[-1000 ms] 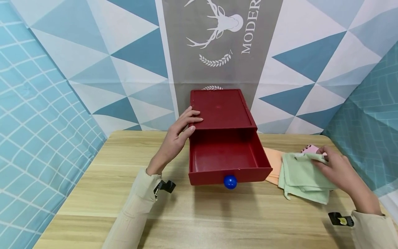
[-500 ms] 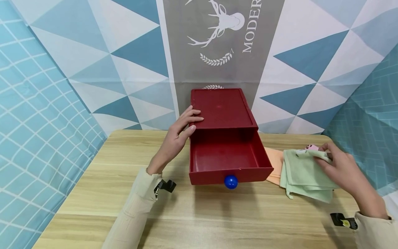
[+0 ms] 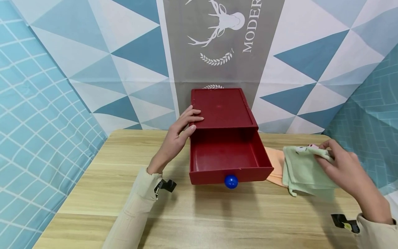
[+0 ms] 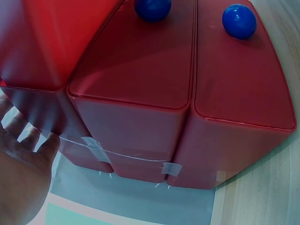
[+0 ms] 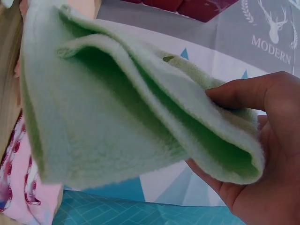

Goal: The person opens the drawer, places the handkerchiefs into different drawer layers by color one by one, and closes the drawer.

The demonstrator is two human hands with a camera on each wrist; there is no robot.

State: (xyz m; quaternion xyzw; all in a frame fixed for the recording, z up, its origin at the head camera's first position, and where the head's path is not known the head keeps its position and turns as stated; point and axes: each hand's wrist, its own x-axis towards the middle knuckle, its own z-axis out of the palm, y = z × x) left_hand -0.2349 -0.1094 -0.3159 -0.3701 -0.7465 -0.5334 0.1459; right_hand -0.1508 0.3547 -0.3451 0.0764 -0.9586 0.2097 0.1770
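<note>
A red drawer cabinet (image 3: 219,109) stands at the back of the table, its top drawer (image 3: 230,175) pulled out and nothing visible inside. My left hand (image 3: 175,135) rests on the cabinet's left top edge with extended fingers. In the left wrist view, part of that hand (image 4: 26,164) lies along the cabinet's side. My right hand (image 3: 343,169) pinches a folded pale green towel (image 3: 306,169) by its upper edge. The right wrist view shows the towel's folded layers (image 5: 108,117) hanging between thumb and fingers.
An orange cloth (image 3: 275,166) lies on the table right of the drawer. A pink patterned cloth (image 5: 28,183) lies below the green towel in the right wrist view. Two lower drawers with blue knobs (image 4: 239,21) are closed. Patterned wall sheets (image 3: 133,62) stand behind the table.
My right hand has drawn the green towel slightly up and to the right, uncovering more of the orange cloth. My left hand has stayed on the cabinet.
</note>
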